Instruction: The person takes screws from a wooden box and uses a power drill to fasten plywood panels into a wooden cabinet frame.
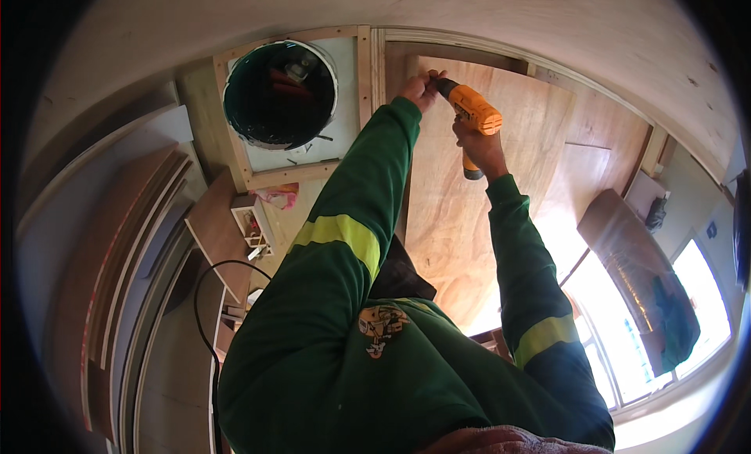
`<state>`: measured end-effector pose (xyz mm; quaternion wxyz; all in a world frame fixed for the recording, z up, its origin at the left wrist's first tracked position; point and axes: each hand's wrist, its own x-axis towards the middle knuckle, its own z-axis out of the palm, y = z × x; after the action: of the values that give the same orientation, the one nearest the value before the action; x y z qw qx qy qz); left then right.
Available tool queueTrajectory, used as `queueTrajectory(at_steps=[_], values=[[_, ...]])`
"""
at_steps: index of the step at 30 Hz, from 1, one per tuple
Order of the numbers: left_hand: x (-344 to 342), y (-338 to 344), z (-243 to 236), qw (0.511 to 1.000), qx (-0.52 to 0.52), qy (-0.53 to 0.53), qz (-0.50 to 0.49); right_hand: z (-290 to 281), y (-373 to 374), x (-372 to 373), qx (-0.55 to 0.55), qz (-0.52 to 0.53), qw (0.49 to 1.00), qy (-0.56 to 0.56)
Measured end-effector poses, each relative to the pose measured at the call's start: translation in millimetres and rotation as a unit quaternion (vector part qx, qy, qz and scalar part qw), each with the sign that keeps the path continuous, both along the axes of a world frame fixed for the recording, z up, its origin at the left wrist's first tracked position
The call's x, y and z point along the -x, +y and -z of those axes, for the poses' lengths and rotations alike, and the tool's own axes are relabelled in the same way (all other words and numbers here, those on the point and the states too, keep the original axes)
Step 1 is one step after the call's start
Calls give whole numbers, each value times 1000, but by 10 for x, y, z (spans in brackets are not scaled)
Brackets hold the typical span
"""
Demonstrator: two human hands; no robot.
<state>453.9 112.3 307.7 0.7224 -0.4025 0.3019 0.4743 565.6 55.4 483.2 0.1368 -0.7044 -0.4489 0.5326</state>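
My right hand (pixel 479 141) grips an orange and black cordless drill (pixel 477 106), its nose pointing up and left at the upper edge of a large plywood panel (pixel 485 227). My left hand (pixel 422 90) has its fingers closed right at the drill's tip; what they pinch there, if anything, is too small to make out. A pale wooden batten (pixel 378 71) runs just left of the left hand, beside the panel.
At upper left, a dark round bucket (pixel 274 94) with things inside sits within a wooden frame (pixel 364 71). Stacked boards (pixel 117 274) line the left, with a black cable (pixel 207 274) nearby. At right are a long wrapped bundle (pixel 634 266) and bright windows (pixel 696 297).
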Motion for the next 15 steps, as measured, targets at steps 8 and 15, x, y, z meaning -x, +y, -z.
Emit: queueTrajectory(at_steps=[8, 15], values=[[-53, -17, 195, 1000, -5, -16, -15, -66, 123, 83, 19, 11, 999, -24], [-36, -170, 152, 993, -86, -67, -42, -82, 116, 81, 12, -6, 999, -53]])
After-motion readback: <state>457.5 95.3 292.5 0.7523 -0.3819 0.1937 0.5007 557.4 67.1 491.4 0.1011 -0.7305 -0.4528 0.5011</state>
